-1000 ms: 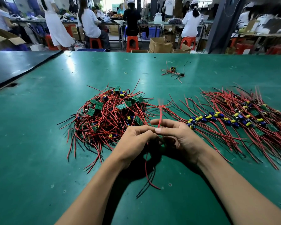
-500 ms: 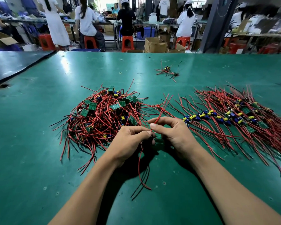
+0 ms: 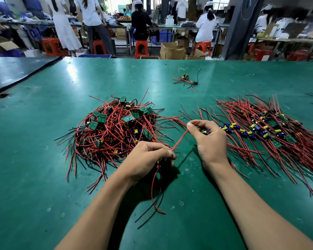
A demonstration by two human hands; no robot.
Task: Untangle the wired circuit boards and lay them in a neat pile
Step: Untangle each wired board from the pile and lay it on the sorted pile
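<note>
Fingers (image 3: 191, 125) of the right hand (image 3: 209, 141) are pinched, thumb against forefinger, on the far end of a single red wire (image 3: 181, 138). The fingers (image 3: 167, 152) of the left hand (image 3: 146, 159) are curled round its near end, and from that fist trailing leads (image 3: 155, 192), red and black, hang down toward the near edge of the tabletop (image 3: 34, 168). The wire is drawn straight and taut between the two hands. This is judged to be done so that it is smoothed and freed before the piece is laid down. The board it belongs to is not seen and is presumed hidden inside the left fist.

The piece is held low over the gap between two masses. On the left lies the tangled heap (image 3: 116, 130), its green boards tipped at all angles among looped wires, with its near edge touching the left hand. On the right the sorted pile (image 3: 264, 130) is spread with its wires combed roughly parallel and its blue and yellow parts in a band. The right hand is placed over that pile's near-left edge.

Loose red ends from the heap reach into the gap just beside the taut wire, so a snag is judged likely if the piece is pulled away quickly. Farther out on the tabletop, a stray unit (image 3: 185, 80) and a small ring (image 3: 133, 81) lie well apart from both masses. Beyond the tabletop, people are seated on red stools (image 3: 141, 48) at other benches.
</note>
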